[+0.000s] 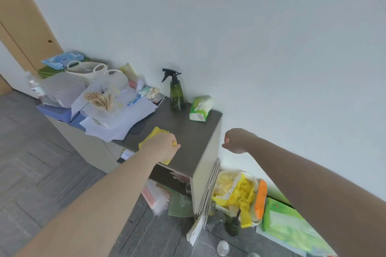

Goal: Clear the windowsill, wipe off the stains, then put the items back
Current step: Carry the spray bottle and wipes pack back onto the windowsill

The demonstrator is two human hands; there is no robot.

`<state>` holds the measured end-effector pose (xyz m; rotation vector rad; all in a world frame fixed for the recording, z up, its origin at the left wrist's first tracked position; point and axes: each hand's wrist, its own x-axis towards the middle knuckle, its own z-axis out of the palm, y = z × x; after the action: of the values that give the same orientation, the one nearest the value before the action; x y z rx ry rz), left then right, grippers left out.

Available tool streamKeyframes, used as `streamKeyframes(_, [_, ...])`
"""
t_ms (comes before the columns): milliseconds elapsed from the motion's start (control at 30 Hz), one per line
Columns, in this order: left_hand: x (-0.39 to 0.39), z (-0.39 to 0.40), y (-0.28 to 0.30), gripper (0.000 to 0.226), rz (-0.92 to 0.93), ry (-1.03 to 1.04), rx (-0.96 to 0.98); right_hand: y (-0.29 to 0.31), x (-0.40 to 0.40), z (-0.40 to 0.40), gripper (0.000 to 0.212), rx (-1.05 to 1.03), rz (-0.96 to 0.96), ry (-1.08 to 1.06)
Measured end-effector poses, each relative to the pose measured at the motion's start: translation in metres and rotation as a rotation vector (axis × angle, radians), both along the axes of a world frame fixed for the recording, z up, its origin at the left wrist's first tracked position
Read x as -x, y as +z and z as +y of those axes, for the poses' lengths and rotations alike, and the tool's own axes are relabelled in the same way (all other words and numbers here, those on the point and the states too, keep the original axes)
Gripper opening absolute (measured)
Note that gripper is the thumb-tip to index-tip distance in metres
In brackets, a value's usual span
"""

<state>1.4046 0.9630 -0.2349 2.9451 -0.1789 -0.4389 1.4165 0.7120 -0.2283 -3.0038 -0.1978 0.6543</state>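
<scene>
My left hand (164, 145) grips a yellow cloth (153, 134) that lies on the dark grey top of a low cabinet (194, 140), near its front edge. My right hand (236, 141) hovers just off the cabinet's right side with its fingers curled and nothing in it. At the back of the top, against the white wall, stand a green spray bottle (176, 95) with a black trigger and a green-and-white pack of tissues (200, 108).
The cabinet's left half is piled with papers (117, 123), plastic bags, a bundle of wooden sticks (99, 100), a white basket (87, 71) and a wet-wipe pack (62, 59). On the floor to the right lie a bag of yellow cloths (242, 192), green packs (286, 225) and bottles (231, 224).
</scene>
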Motion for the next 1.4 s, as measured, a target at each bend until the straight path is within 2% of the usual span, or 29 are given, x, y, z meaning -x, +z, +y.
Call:
streamKeyframes(133, [-0.067, 0.028, 0.002, 0.044, 0.004, 0.060, -0.038, -0.007, -0.071, 0.016, 0.033, -0.044, 0.022, -0.029])
streamKeyframes(300, [-0.142, 0.045, -0.004, 0.055, -0.010, 0.106, 0.022, -0.024, -0.135, 0.032, 0.037, -0.069, 0.065, -0.101])
streamKeyframes(533, [-0.249, 0.058, -0.058, 0.079, 0.013, 0.034, 0.029, -0.066, -0.202, 0.056, 0.034, -0.067, 0.102, -0.289])
streamKeyframes(733, [-0.323, 0.065, -0.097, 0.095, 0.080, 0.050, 0.244, -0.102, -0.242, 0.073, 0.034, -0.022, 0.171, -0.510])
streamKeyframes(900, [-0.373, 0.076, -0.123, 0.104, 0.097, 0.050, 0.327, -0.128, -0.269, 0.094, 0.022, -0.086, 0.138, -0.657])
streamKeyframes(1033, [-0.403, 0.076, -0.135, 0.109, 0.092, 0.051, 0.410, -0.147, -0.276, 0.104, 0.030, -0.107, 0.106, -0.765])
streamKeyframes(1333, [-0.434, 0.064, -0.168, 0.119, 0.155, 0.125, 0.687, -0.162, -0.288, 0.103, 0.030, -0.202, -0.002, -0.892])
streamKeyframes(1400, [-0.437, 0.059, -0.173, 0.114, 0.150, 0.165, 0.758, -0.161, -0.289, 0.103, 0.026, -0.196, -0.015, -0.895])
